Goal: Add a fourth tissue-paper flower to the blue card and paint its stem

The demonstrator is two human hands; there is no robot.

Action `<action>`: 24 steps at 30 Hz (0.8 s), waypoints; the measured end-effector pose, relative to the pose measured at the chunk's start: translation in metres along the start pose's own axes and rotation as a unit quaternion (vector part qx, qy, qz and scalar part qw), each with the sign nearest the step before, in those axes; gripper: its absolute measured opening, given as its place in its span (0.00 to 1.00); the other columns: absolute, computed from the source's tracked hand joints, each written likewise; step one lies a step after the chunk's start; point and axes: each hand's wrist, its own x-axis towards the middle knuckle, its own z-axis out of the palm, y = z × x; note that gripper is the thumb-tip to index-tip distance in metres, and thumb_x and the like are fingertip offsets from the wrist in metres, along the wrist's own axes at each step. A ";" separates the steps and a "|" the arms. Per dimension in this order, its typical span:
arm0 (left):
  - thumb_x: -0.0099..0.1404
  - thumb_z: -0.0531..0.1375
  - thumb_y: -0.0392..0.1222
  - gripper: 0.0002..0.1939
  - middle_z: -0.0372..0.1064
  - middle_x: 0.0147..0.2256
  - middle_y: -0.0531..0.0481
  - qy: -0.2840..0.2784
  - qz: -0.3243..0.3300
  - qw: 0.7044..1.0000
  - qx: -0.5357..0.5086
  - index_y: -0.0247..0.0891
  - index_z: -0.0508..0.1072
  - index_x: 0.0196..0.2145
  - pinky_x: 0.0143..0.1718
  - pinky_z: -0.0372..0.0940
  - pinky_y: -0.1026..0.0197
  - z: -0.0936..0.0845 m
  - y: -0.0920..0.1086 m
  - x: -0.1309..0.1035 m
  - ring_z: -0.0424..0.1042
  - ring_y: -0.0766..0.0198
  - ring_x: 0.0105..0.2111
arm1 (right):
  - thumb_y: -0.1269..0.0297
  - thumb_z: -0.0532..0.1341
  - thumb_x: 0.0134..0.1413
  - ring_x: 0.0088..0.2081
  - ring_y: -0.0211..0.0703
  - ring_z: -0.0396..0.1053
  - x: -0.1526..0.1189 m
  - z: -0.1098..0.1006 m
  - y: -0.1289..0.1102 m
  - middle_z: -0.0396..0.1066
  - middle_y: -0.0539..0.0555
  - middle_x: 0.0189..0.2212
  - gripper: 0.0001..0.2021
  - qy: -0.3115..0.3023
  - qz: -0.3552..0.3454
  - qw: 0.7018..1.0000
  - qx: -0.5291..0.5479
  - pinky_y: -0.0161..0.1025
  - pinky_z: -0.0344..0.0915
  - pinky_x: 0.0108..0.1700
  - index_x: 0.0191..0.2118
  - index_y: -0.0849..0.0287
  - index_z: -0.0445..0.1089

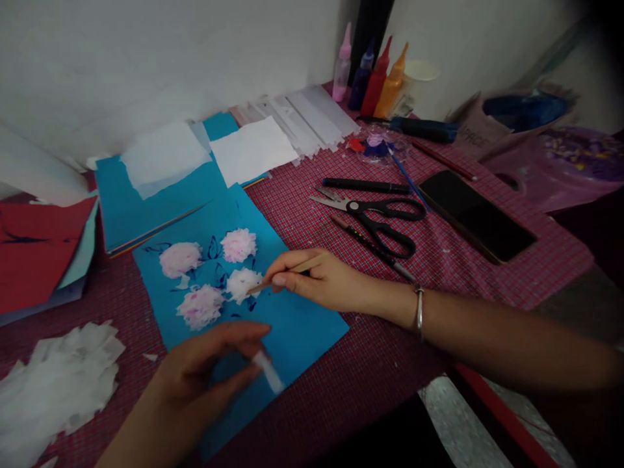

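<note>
My right hand [316,276] grips a thin wooden stick [267,283], its tip touching a white tissue-paper flower [240,286] on the blue paper sheet [297,338]. Between the thumb and fingers of my left hand [205,370], nearer the camera, is a small white piece of tissue paper [270,375]. Three pink-tinted paper flowers sit around the white one: an upper left flower [180,259], an upper right flower [238,245] and a lower left flower [199,307]. Dark blue painted leaves [213,248] show between them.
Cut tissue pieces [63,383] are piled at the left. Scissors [375,211], a black pen [368,186] and a phone [478,214] lie at the right. Paint bottles [375,78] stand at the back, near a paint palette [377,144]. Red paper [43,253] lies at the far left.
</note>
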 end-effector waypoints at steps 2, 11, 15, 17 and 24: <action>0.65 0.58 0.39 0.14 0.74 0.38 0.54 0.046 0.020 0.993 0.111 0.48 0.69 0.48 0.41 0.70 0.59 0.003 -0.005 0.005 0.75 0.62 0.37 | 0.69 0.56 0.60 0.35 0.35 0.69 0.000 0.000 0.000 0.72 0.50 0.32 0.08 0.001 0.008 1.000 0.004 0.33 0.66 0.38 0.34 0.62 0.72; 0.66 0.55 0.36 0.22 0.67 0.35 0.52 0.180 0.096 0.928 0.312 0.41 0.60 0.57 0.34 0.68 0.62 0.013 -0.011 0.029 0.70 0.65 0.32 | 0.68 0.56 0.60 0.33 0.35 0.69 -0.001 -0.001 0.001 0.71 0.50 0.30 0.08 0.000 0.002 1.000 -0.012 0.33 0.66 0.36 0.35 0.63 0.72; 0.65 0.55 0.35 0.23 0.66 0.35 0.52 0.191 0.085 0.923 0.323 0.43 0.59 0.57 0.34 0.68 0.62 0.011 -0.011 0.032 0.70 0.65 0.32 | 0.66 0.56 0.61 0.33 0.36 0.70 -0.001 -0.001 0.000 0.71 0.51 0.30 0.09 0.010 -0.001 1.000 0.001 0.34 0.66 0.36 0.35 0.63 0.71; 0.65 0.56 0.35 0.23 0.66 0.36 0.52 0.196 0.083 0.924 0.316 0.43 0.60 0.57 0.34 0.69 0.61 0.010 -0.012 0.033 0.70 0.65 0.33 | 0.67 0.56 0.60 0.33 0.35 0.69 -0.003 -0.001 -0.002 0.71 0.50 0.29 0.08 0.021 -0.002 1.000 0.008 0.33 0.66 0.35 0.34 0.63 0.71; 0.64 0.57 0.33 0.24 0.67 0.37 0.52 0.233 0.089 0.924 0.291 0.42 0.61 0.57 0.35 0.68 0.63 0.006 -0.014 0.035 0.70 0.67 0.32 | 0.67 0.55 0.61 0.29 0.33 0.68 -0.011 -0.003 -0.009 0.70 0.49 0.27 0.08 0.095 0.028 0.994 0.050 0.31 0.65 0.32 0.33 0.61 0.68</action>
